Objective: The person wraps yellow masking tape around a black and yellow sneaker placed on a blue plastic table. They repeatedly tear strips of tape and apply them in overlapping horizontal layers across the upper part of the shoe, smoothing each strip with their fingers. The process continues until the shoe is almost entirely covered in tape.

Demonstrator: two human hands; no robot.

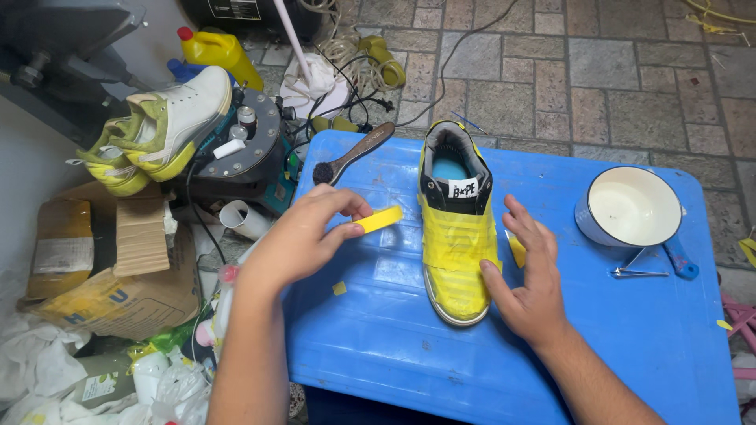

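Observation:
A sneaker [457, 236] wrapped in yellow masking tape lies on a blue plastic table [394, 338], toe towards me. My left hand [303, 236] pinches a short strip of yellow tape [379, 219] just left of the shoe. With fingers spread, my right hand [531, 275] rests against the shoe's right side. A small scrap of yellow tape [517, 250] lies under its fingers.
A wooden-handled brush [350, 154] lies at the table's back left. A white cup with a blue handle [630, 208] and metal tweezers [636, 271] sit on the right. White-and-yellow sneakers [157, 130], a yellow bottle [220, 51], a cardboard box [110, 260] and clutter fill the left floor.

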